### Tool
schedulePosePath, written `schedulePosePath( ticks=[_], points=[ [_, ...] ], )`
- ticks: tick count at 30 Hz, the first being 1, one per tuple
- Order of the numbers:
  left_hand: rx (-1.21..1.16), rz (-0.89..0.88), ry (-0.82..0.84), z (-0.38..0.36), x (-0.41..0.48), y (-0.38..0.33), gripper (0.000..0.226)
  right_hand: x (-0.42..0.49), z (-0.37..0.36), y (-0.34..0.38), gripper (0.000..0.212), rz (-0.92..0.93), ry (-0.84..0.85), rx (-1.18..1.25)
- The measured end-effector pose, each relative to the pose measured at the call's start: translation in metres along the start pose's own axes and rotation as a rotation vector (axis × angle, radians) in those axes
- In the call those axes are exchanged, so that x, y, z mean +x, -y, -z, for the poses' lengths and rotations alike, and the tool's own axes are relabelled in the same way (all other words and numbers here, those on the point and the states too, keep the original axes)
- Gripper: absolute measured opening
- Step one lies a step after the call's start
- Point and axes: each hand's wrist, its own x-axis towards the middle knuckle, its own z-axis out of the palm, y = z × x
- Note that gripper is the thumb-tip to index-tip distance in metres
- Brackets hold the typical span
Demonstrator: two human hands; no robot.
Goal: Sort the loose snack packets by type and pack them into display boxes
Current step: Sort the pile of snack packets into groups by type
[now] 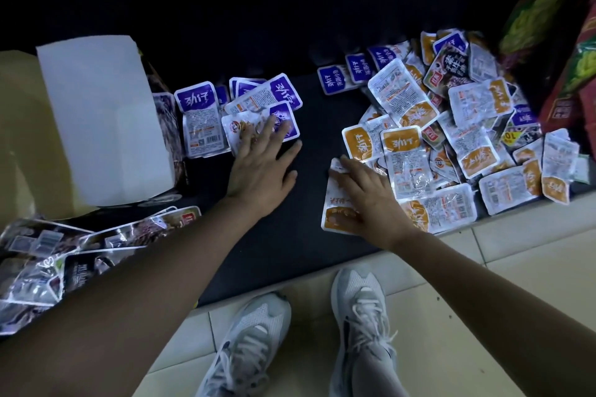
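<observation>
A small group of purple-labelled packets [206, 113] lies on the black mat [290, 235] beside an open display box [106, 119] with a white flap. My left hand [261, 164] lies flat with spread fingers, its fingertips on the nearest purple packet [287, 119]. At the right a big mixed heap of orange-labelled packets [451, 145] holds some purple and dark ones. My right hand [364, 196] presses flat on an orange packet [335, 222] at the heap's near left edge.
Dark silvery packets [48, 261] are spread at the near left. A row of purple packets [351, 71] sits behind the heap. A large red and green bag [561, 51] stands at the far right. My two white shoes [309, 332] rest on pale floor tiles.
</observation>
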Motion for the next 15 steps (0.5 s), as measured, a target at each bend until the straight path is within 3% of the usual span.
schedulePosePath(
  ticks=[6,12,15],
  points=[
    [-0.041,0.141,-0.031,0.002,0.002,0.007,0.059,0.013,0.012,-0.014,0.067,-0.021,-0.153,-0.026],
    [-0.258,-0.175,-0.018,0.015,0.034,-0.043,0.05,-0.006,0.026,-0.035,0.057,-0.12,-0.323,0.029],
    [-0.3,-0.221,0.078,0.013,0.054,-0.068,0.052,-0.021,0.022,-0.049,0.063,-0.166,-0.275,-0.041]
  ],
)
